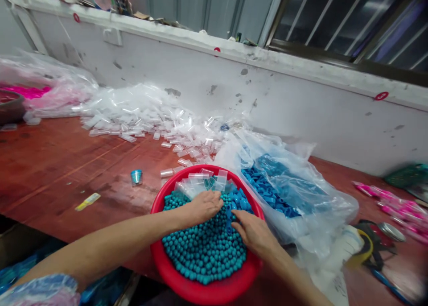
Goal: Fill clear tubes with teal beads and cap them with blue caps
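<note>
A red basin [157, 252] holds many small teal balls [203, 252], with clear plastic cases [197, 185] at its far side and blue plastic pieces [240, 200] at its upper right. My left hand [207, 204] is over the middle of the basin, just below the cases. Its fingers are curled, and whatever they hold is hidden. From the right, my right hand [252, 228] reaches over the rim, thumb and forefinger apart. Their tips are beside some blue pieces lying on the balls; I cannot tell whether they touch.
Behind the basin, a heap of clear cases [143, 112] spreads along the wall. A clear bag [334, 203] of blue pieces lies to the right, near yellow tape [364, 251] and pink packets [401, 208]. A small blue cup-shaped item [136, 177] and a yellow tube [88, 201] are on the left.
</note>
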`<state>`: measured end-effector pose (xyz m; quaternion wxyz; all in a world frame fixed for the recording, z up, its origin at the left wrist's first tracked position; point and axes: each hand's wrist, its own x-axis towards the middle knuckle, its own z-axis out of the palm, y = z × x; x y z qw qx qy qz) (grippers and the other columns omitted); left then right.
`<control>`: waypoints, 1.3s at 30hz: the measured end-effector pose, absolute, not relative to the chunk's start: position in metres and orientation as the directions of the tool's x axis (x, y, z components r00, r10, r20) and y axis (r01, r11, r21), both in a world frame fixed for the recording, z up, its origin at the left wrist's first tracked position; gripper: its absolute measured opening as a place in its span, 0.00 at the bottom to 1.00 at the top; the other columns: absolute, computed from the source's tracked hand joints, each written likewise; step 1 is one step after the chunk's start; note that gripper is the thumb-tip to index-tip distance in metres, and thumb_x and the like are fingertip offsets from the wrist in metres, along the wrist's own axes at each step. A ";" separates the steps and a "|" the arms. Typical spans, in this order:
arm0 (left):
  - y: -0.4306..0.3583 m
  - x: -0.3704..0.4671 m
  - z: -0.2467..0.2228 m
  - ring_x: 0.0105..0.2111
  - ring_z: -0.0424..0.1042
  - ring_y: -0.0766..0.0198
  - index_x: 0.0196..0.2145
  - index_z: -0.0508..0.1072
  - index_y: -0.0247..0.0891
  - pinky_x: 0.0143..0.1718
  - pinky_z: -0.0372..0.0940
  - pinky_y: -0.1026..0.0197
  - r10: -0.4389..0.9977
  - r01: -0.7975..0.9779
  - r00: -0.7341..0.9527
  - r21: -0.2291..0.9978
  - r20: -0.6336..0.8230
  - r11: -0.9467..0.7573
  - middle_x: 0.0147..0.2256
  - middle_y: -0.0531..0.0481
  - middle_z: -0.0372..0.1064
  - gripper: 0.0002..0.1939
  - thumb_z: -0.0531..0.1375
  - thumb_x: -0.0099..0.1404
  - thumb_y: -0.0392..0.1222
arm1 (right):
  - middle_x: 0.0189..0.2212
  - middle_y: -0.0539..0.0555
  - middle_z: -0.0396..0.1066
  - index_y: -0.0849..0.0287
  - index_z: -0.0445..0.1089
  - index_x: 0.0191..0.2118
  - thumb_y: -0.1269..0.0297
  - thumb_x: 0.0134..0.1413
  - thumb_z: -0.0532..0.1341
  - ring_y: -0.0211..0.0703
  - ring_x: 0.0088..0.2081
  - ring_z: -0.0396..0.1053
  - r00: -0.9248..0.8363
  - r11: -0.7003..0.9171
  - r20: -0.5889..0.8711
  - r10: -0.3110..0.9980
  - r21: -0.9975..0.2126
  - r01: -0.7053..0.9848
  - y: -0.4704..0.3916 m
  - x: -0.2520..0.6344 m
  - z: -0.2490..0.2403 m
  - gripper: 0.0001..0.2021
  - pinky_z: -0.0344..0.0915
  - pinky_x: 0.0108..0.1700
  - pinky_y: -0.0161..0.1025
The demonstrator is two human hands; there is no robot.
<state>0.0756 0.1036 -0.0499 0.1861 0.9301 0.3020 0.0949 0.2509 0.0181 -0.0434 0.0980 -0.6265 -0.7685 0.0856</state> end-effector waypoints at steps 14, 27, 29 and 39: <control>0.079 0.087 -0.087 0.34 0.67 0.62 0.31 0.68 0.34 0.37 0.62 0.56 0.767 0.685 0.578 0.676 -0.278 -0.270 0.32 0.49 0.66 0.04 0.57 0.57 0.38 | 0.34 0.66 0.72 0.68 0.58 0.52 0.73 0.53 0.51 0.52 0.35 0.71 -0.083 0.079 -0.096 0.992 -0.046 0.996 0.039 0.219 -0.058 0.18 0.64 0.33 0.42; 0.085 0.082 -0.075 0.21 0.58 0.71 0.27 0.64 0.36 0.25 0.53 0.65 0.651 0.204 0.632 0.900 -0.422 0.385 0.19 0.59 0.57 0.13 0.60 0.44 0.45 | 0.29 0.51 0.71 0.60 0.65 0.45 0.70 0.55 0.48 0.38 0.30 0.68 -0.215 0.135 -0.067 0.974 -0.592 0.795 0.041 0.248 -0.048 0.15 0.60 0.33 0.32; 0.082 0.078 -0.072 0.22 0.58 0.70 0.25 0.65 0.35 0.26 0.52 0.65 0.674 0.159 0.623 0.909 -0.396 0.386 0.20 0.58 0.59 0.13 0.61 0.43 0.44 | 0.33 0.52 0.72 0.59 0.65 0.45 0.68 0.55 0.49 0.39 0.33 0.68 -0.245 0.169 -0.064 0.968 -0.554 0.815 0.040 0.247 -0.048 0.14 0.60 0.34 0.32; 0.070 0.056 -0.063 0.22 0.60 0.71 0.27 0.61 0.36 0.24 0.51 0.66 0.792 0.049 0.548 0.955 -0.269 0.291 0.21 0.57 0.61 0.14 0.59 0.48 0.48 | 0.31 0.59 0.72 0.60 0.68 0.32 0.78 0.52 0.48 0.48 0.35 0.69 -0.212 0.213 -0.065 0.975 0.005 0.977 0.026 0.219 -0.057 0.13 0.58 0.32 0.37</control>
